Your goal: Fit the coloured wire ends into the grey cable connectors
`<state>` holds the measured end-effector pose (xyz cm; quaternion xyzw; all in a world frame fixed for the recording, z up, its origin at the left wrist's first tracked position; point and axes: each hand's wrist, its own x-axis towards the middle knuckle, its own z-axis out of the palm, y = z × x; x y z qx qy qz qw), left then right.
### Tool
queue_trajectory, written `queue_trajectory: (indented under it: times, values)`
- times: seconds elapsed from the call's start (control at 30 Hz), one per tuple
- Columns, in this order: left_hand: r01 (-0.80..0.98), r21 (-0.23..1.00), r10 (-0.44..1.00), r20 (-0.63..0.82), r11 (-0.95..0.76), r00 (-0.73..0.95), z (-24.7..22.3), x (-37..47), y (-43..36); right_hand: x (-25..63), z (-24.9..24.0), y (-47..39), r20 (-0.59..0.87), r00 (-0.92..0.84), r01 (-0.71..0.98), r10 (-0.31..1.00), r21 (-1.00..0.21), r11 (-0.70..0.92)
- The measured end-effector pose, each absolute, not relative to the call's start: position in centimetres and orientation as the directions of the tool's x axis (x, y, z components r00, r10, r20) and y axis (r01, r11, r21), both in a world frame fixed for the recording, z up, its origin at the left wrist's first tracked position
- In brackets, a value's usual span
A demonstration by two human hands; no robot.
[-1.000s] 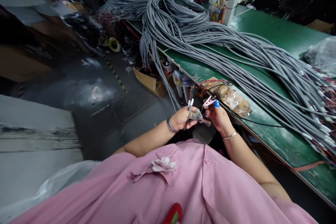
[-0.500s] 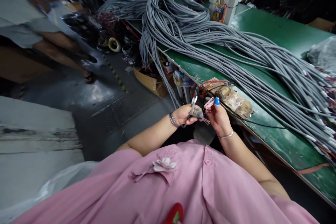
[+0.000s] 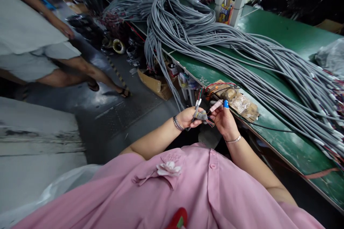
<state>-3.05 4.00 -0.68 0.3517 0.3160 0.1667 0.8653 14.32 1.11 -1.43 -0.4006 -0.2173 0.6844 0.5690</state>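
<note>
My left hand (image 3: 186, 117) is closed around a grey cable (image 3: 195, 111), near the middle of the view. Thin coloured wires (image 3: 211, 123) fan out of the cable's end toward the right. A grey wrapping (image 3: 200, 115) with a yellowish band covers what looks like the left thumb. Close beside it, my right hand (image 3: 223, 121) pinches a thin wire that comes from the same bundle. One right digit has a blue cover (image 3: 225, 104) on its tip, and a pale pink wrapping (image 3: 216, 106) shows next to it. The exact pinch point is too small to make out.
A thick heap of grey cables (image 3: 185, 32) lies along the green table (image 3: 279, 25). At the table's edge is a tape-covered cardboard piece (image 3: 239, 102) with wires around it. A cardboard box (image 3: 154, 83) stands below. A person (image 3: 29, 32) walks at left.
My right hand has shifted slightly to the right, away from the left, which stays put. The walking person has come further to the right.
</note>
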Motion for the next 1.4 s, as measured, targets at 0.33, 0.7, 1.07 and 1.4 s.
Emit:
queue_trajectory:
  times: [0.33, 0.7, 1.07, 1.4]
  values:
    - [-0.042, 0.795, 0.574, -0.399, 0.605, 0.715, -0.1, -3.8, 1.7, 14.9, -1.3, 0.6, -0.295, -0.154, -0.587, 0.943, -0.741, -0.327]
    - [-0.203, 0.818, 0.723, -0.324, 0.538, 0.61, 0.0, -3.3, 1.6, 14.7, -2.1, 0.6, -0.19, 0.015, -0.568, 0.982, -0.81, -0.148]
    - [-0.289, 0.869, 0.887, -0.289, 0.401, 0.361, 0.1, -0.8, -1.0, 14.1, -2.8, 1.3, -0.135, 0.05, -0.552, 0.99, -0.829, -0.086]
    - [-0.252, 0.886, 0.893, -0.295, 0.389, 0.339, -0.5, -0.5, -0.9, 13.4, -2.6, 2.3, -0.241, 0.024, -0.758, 0.97, -0.637, -0.14]
